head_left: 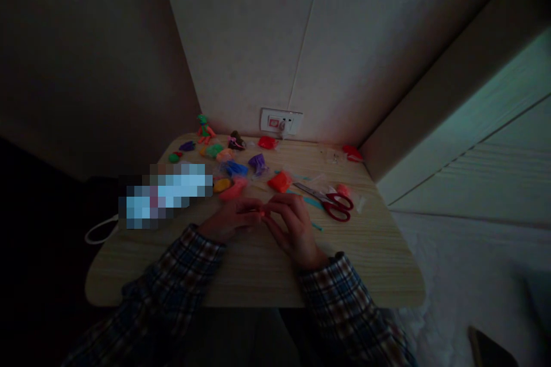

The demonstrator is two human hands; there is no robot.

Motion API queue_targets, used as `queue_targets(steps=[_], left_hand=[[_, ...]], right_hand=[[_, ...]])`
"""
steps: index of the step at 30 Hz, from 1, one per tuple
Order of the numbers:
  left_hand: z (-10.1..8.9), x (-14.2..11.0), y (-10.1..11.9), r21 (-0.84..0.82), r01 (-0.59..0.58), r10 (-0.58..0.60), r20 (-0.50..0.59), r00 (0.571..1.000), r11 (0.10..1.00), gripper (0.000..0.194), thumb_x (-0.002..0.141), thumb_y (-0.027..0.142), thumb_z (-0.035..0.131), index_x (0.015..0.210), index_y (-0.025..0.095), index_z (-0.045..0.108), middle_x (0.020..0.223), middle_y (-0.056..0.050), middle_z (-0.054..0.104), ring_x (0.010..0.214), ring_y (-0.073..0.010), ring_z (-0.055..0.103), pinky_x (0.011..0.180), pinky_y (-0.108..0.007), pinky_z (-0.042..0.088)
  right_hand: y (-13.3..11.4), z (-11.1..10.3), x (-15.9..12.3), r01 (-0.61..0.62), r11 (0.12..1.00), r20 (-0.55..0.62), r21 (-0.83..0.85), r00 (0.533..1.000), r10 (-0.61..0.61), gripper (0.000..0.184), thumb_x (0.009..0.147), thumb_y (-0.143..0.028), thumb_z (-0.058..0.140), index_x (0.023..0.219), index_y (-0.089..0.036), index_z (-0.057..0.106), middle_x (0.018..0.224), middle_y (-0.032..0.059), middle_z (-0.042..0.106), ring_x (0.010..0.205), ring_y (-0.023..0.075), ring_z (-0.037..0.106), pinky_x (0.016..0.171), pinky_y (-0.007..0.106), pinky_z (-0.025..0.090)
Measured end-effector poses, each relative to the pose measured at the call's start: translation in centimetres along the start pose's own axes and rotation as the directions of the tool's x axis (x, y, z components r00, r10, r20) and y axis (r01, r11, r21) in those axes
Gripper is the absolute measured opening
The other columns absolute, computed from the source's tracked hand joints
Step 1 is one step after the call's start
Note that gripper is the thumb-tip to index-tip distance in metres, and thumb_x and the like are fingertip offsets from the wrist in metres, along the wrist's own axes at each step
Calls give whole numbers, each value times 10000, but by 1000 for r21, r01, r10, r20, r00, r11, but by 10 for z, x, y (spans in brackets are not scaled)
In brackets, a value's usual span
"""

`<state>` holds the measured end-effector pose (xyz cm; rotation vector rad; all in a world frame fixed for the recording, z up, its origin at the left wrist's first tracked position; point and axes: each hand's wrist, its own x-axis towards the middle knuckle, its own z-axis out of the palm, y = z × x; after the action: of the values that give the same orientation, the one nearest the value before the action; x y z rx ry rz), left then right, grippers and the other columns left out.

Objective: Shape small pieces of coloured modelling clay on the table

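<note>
Small orange-red lump (262,214) sits between the fingertips of both hands, above the middle of the wooden tabletop (253,281). The left hand (232,219) pinches it from one side and the right hand (294,221) grips it from the other, fingers bent; how much of it lies hidden inside the fingers, I cannot tell.

Left of the hands, a bright pale-blue object (166,198) is covered by coarse pixel blocks, so any label on it cannot be read. The markings on the wall socket plate (281,120) are too small and dim to make out.

The tabletop's near edge runs straight, with rounded corners; its far edge stands by the wall. Plain wood grain shows between the hands and the near edge, and from the scissors (323,197) out to the right edge. The scissors lie just right of the right hand, red handles toward the right, over a blue strip (313,202). Beyond the fingers, room is tighter: an orange-red packet (279,182), a purple lump (258,164), a blue packet (236,169) and a pink packet (233,189) lie near. A green-and-orange figure (204,131) stands at the far left corner.
</note>
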<state>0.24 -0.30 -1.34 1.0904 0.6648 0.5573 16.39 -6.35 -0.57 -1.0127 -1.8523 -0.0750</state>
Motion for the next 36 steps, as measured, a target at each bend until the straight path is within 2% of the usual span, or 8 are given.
queue_targets(steps=[6,12,18,22,25,31,36], left_hand=[[-1,1,0,-29,-8,7,-32,999,1000,418,520,428,850,689,114,632,576,41,474,506,-53,364,444,-194,214],[2,-2,2,-61,31,-33,-27,999,998,474,564,477,821,846,127,671,586,50,460,481,-42,316,425,-192,189],[-1,0,0,-38,9,-11,-55,998,999,408,538,423,847,693,123,618,560,52,463,491,-47,344,430,-185,207],[-3,0,-1,-29,10,-12,-85,996,1000,410,569,434,828,781,125,661,586,44,470,497,-48,329,428,-185,208],[-2,0,-2,-35,26,-27,-54,998,999,427,590,445,810,841,132,664,585,48,453,483,-47,309,418,-190,188],[-1,1,1,-39,36,-39,-78,996,999,423,532,434,844,690,125,601,559,52,453,487,-49,345,433,-190,199],[-1,-1,3,-60,40,-44,-73,996,997,417,542,410,846,772,114,662,582,38,498,507,-48,354,450,-195,206]], right_hand=[[0,0,0,-1,1000,18,11,1000,1,174,881,-187,559,1054,-206,577,941,43,587,884,174,561,753,337,480],[0,0,1,-26,1000,1,14,1000,26,127,879,-185,564,1005,-195,579,938,43,578,877,169,552,748,329,477],[2,2,0,11,1000,17,-4,1000,-11,138,866,-184,581,1004,-180,584,943,45,588,895,171,547,764,319,463],[1,1,1,-11,1000,3,1,1000,11,132,876,-195,566,1006,-193,584,940,42,584,880,171,554,750,326,471],[1,1,2,-10,1000,0,0,1000,10,122,884,-198,553,1003,-191,579,931,44,580,872,173,556,738,332,480],[0,1,3,34,999,24,-9,999,-34,158,888,-213,556,1044,-199,577,923,41,590,860,170,558,729,327,480],[0,1,2,35,999,-13,-21,999,-35,133,883,-212,570,1015,-188,568,919,41,591,866,162,555,732,316,481]])
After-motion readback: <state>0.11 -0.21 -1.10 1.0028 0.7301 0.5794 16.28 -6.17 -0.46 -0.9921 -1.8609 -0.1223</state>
